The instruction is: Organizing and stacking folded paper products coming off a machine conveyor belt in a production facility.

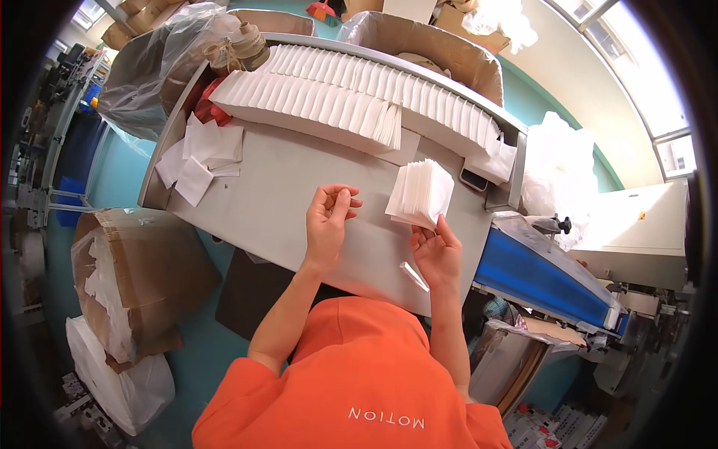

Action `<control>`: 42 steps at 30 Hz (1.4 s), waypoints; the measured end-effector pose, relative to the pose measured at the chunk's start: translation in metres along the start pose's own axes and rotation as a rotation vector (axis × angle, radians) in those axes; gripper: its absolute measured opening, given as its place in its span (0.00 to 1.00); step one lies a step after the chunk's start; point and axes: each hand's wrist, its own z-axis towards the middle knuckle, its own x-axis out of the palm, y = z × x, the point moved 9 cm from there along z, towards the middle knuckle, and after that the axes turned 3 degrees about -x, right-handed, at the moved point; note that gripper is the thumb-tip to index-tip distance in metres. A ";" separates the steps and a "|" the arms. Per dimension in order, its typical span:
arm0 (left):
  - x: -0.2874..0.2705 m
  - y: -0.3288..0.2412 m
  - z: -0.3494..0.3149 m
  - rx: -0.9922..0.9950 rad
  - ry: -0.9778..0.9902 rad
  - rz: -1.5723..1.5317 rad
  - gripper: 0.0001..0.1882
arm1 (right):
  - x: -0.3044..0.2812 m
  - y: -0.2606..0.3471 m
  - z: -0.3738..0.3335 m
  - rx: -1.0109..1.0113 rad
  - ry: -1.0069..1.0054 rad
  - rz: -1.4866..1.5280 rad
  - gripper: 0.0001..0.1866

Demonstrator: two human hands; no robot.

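My right hand grips a thick stack of white folded napkins from below and holds it tilted above the grey table. My left hand hovers over the table to the left of the stack. Its fingers are curled against the thumb, and I see nothing in them. A small white strip lies on the table near my right wrist.
Two long rows of napkins lie along the back of the table, with loose napkins at its left end. A blue conveyor runs at the right. Cardboard boxes, plastic bags and a paper-filled carton stand around.
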 end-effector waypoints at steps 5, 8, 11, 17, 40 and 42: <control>0.026 0.006 -0.019 -0.154 0.148 -0.040 0.12 | 0.006 -0.011 0.003 0.038 0.110 -0.034 0.18; 0.027 0.014 -0.024 -0.134 0.221 -0.003 0.08 | 0.024 -0.018 -0.001 -0.010 0.201 -0.036 0.21; 0.039 -0.014 -0.039 0.091 0.290 0.207 0.05 | 0.029 -0.011 -0.001 -0.091 0.319 -0.119 0.27; 0.016 -0.024 -0.036 0.202 0.083 0.358 0.09 | 0.016 -0.035 0.031 -0.015 0.345 -0.282 0.31; -0.198 -0.028 0.046 0.218 -0.201 0.385 0.06 | 0.101 -0.115 0.066 -0.417 0.042 -1.456 0.22; -0.208 -0.024 0.048 0.101 -0.150 -0.003 0.03 | 0.141 -0.123 0.058 -0.657 0.136 -1.575 0.21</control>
